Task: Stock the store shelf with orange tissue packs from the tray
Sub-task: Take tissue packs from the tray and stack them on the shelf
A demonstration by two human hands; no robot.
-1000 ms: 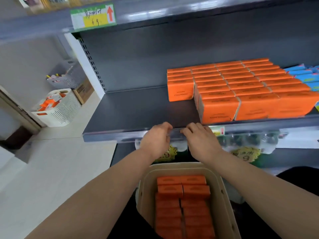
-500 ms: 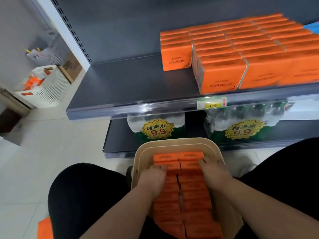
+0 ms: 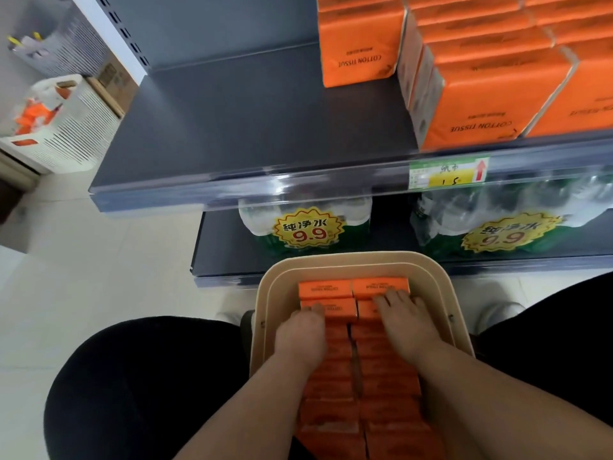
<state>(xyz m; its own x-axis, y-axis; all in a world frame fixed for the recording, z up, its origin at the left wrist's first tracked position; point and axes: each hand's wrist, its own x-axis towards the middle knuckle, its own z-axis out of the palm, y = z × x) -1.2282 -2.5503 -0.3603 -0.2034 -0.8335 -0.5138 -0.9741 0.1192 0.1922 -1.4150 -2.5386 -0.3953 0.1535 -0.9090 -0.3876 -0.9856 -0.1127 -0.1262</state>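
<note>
A beige tray rests between my knees, filled with two rows of orange tissue packs. My left hand lies on the left row, its fingers curled over the far edge of the second pack. On the right row, my right hand lies flat with fingers spread, the tips at the seam behind the front pack. Above, the grey shelf carries stacked orange packs on its right side, with one shorter row left of them.
The left half of the grey shelf is bare. A price label sits on its front rail. Bottled water packs stand on the lower shelf behind the tray. A white basket stands on the floor at the far left.
Both hands dropped from the shelf's front rail into the tray and now rest on the packs. My view tilted down and moved closer.
</note>
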